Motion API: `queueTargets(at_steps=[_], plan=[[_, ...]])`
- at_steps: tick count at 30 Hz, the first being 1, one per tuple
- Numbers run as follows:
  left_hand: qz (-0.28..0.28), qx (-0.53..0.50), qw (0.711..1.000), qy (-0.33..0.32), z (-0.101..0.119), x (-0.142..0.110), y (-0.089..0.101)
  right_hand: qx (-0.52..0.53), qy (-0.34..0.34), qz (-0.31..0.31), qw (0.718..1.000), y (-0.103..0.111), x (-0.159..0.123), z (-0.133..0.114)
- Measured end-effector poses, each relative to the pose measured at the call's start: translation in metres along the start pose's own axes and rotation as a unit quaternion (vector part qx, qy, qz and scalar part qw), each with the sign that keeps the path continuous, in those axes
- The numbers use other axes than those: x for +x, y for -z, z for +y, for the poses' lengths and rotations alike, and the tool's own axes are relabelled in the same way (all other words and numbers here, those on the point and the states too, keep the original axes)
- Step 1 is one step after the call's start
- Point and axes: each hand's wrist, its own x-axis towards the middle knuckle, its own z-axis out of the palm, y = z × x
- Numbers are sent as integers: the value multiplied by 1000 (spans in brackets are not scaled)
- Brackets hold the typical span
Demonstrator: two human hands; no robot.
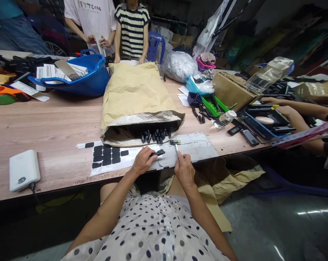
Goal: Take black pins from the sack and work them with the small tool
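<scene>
Slim black part (159, 152) is pinched by one end in the left hand (143, 159), grip closed, over the left side of the grey board (199, 145); contact with the board can't be told. Hammer (175, 142) is held by its thin pale handle in the right hand (185, 169), grip wrapped round it; head is small, dark, with a yellow patch. Main risk: left fingers could be struck if a swing goes wide, since head and part sit near each other. Part could be kicked loose if pinched too lightly; it looks hard and narrow. Board is flat and scuffed, set at the near edge of the wood-grain bench (57, 123), so it might be shifted by off-centre hits. Smooth white sheet (109, 170) with rounded black stickers (106, 159) could be creased by the left forearm. Beyond, loose black pieces (156, 136) are piled at the mouth of the paper bag (138, 88), creased tan outside, silvery inside; could be spilled if knocked. Farther back, the glossy blue basin (79, 85) is heaped with boxes; these might be toppled by a bump.
</scene>
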Motion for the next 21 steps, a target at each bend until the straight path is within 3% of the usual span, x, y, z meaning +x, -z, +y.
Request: queueTargets(at_steps=[3,7,9,11,14,16,18,21], plan=[[-4,-29,1000,-8,15,-18,3,2,8,7,1000,-2,0,2],[-93,-70,993,-9,36,-60,1,9,15,17,1000,-3,0,3],[-148,-62,987,23,41,-78,-2,11,19,21,1000,-3,-1,3],[-202,-30,974,97,41,-89,-6,14,22,22,999,-4,-1,3],[-265,46,934,237,35,-93,-12,15,21,21,999,-4,-1,3],[-293,90,906,291,32,-91,-13,13,18,19,1000,-4,-1,2],[-323,104,893,298,33,-87,-12,11,13,16,1000,-4,-1,2],[-354,46,897,259,43,-76,-2,11,8,13,1000,-4,-1,2]])
